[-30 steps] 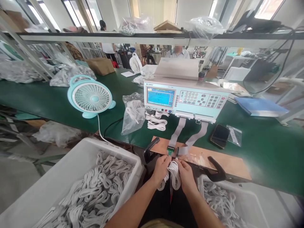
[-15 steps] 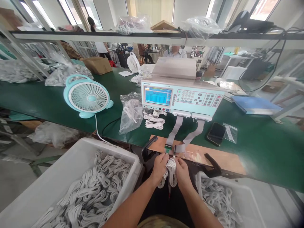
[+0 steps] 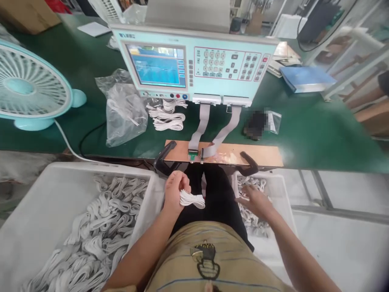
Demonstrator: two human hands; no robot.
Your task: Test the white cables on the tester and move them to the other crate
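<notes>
My left hand (image 3: 176,190) is closed round a coiled white cable (image 3: 193,200), held above my lap beside the left bin. My right hand (image 3: 255,199) hangs over the right white bin (image 3: 282,192), its fingers apart, with nothing visible in them. Under it lie coiled white cables (image 3: 251,217). Ahead, a green connector board (image 3: 192,155) and a second small connector (image 3: 202,156) sit on the wooden strip (image 3: 264,154), with nothing plugged into their front ends. Grey ribbon cables (image 3: 199,127) join them to the tester (image 3: 225,61).
The left bin (image 3: 100,165) holds many coiled cables. Black clamps (image 3: 165,156) grip the strip at the table edge. On the green table are a fan (image 3: 27,85), a plastic bag (image 3: 126,113), several cable coils (image 3: 168,121), a blue folder (image 3: 306,79) and a blurred dark object (image 3: 255,125).
Both hands have left the connectors. The left moved back and leftward with a coiled cable; the right swung over the right bin and opened. The view has tilted down.
</notes>
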